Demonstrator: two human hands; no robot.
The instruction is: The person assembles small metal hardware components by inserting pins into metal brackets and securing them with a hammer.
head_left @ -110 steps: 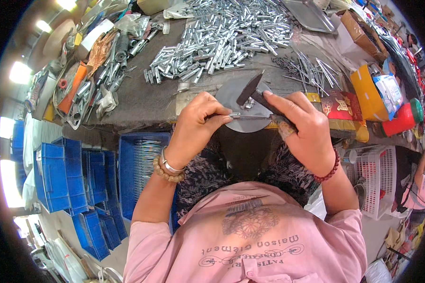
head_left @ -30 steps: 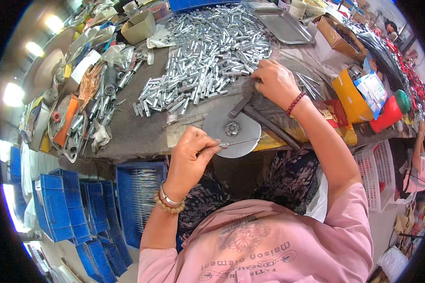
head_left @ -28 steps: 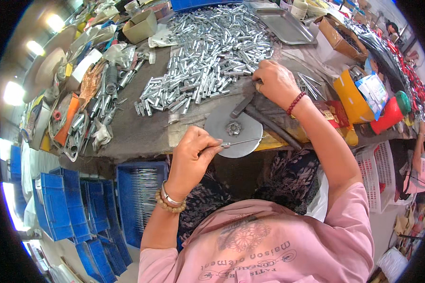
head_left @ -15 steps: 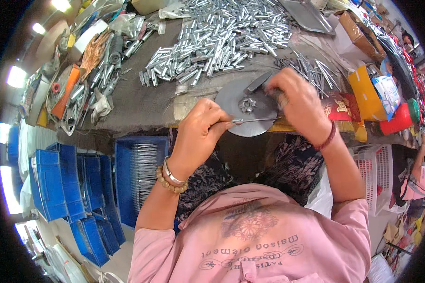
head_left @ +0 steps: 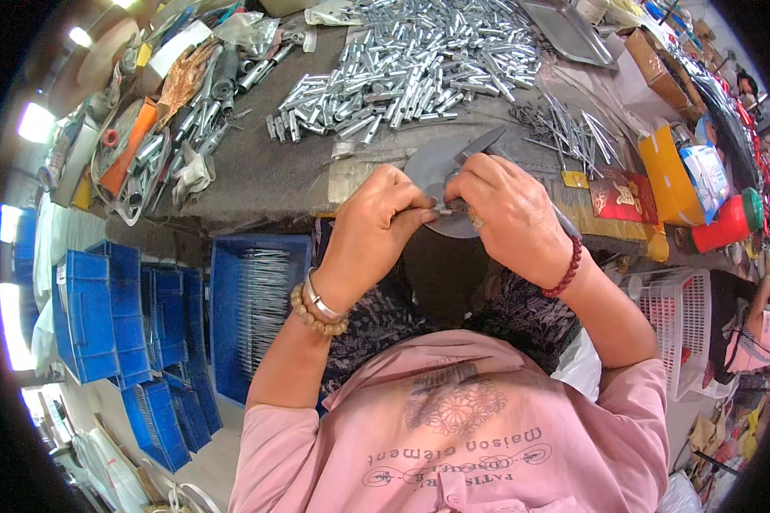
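My left hand (head_left: pixel 380 229) pinches a small metal piece (head_left: pixel 443 212) between thumb and fingertips, over the near rim of a round grey disc (head_left: pixel 428 164). Facing it, my right hand (head_left: pixel 515 214) has its fingers closed at the other end of this piece. What else the right fingers grip is hidden, but a dark rounded end (head_left: pixel 566 222) shows beside that wrist. A dark flat bar (head_left: pixel 481 144) lies over the disc, just beyond the right fingers. Most of the disc's right half is covered by my hand.
A heap of short metal tubes (head_left: pixel 428 68) spreads across the far bench. Thin rods (head_left: pixel 565 137) lie right of it, near a red packet (head_left: pixel 622 197) and a red jar (head_left: pixel 720 224). At left are loose tools (head_left: pixel 128 150). Below stands a blue bin (head_left: pixel 221 333) holding rods (head_left: pixel 263 299).
My right hand has come left and nearer to the left fingertips, closing on the piece. The thin rod that stuck out of it is now hidden. My view has shifted slightly.
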